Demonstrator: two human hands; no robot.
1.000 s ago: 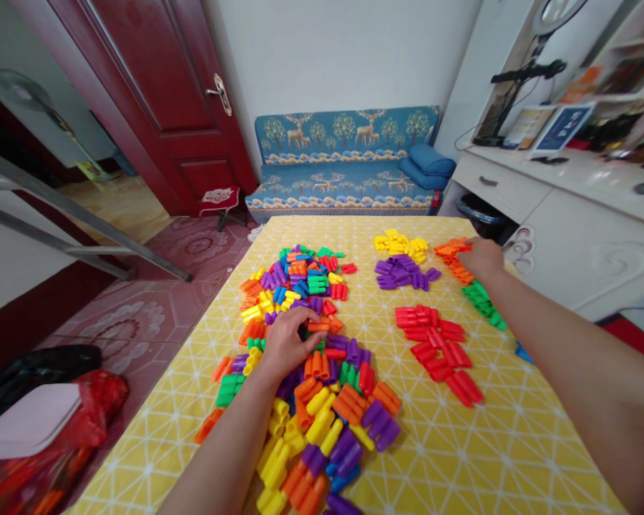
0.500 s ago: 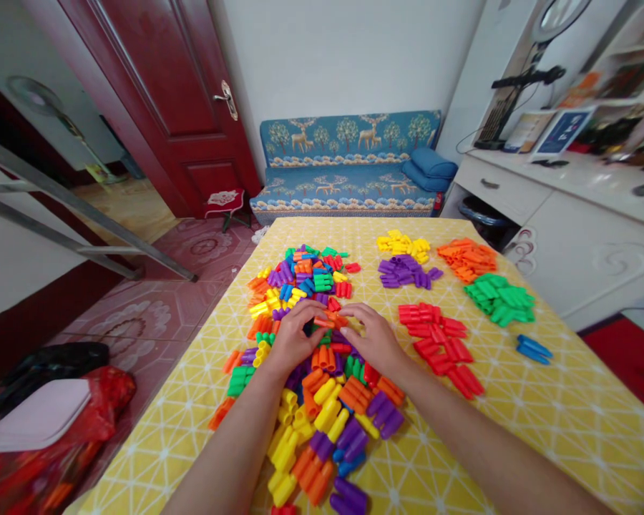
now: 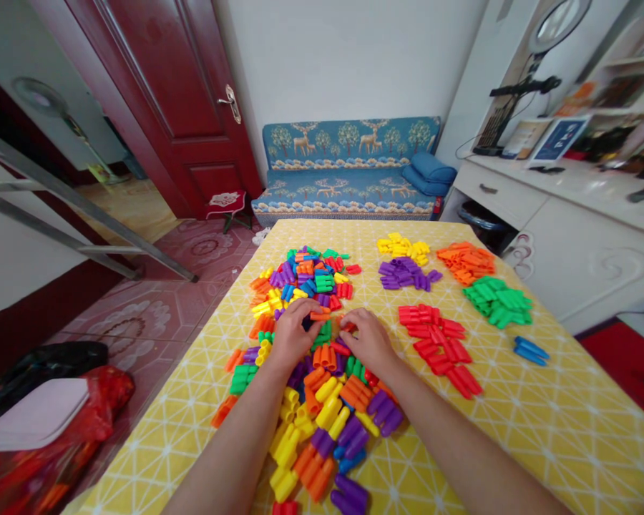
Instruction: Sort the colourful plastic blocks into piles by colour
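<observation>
While the left hand [image 3: 295,335] pinches an orange piece [image 3: 320,315] at its fingertips, above the mixed pile [image 3: 330,409], the right hand [image 3: 368,342] curls loosely just beside, its hold unclear, so picking out pieces seems in hand, calling next for steady fingertips.

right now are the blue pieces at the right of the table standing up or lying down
Lying down: the blue pieces stretch lengthwise along the yellow tablecloth, near the green pile.
</observation>
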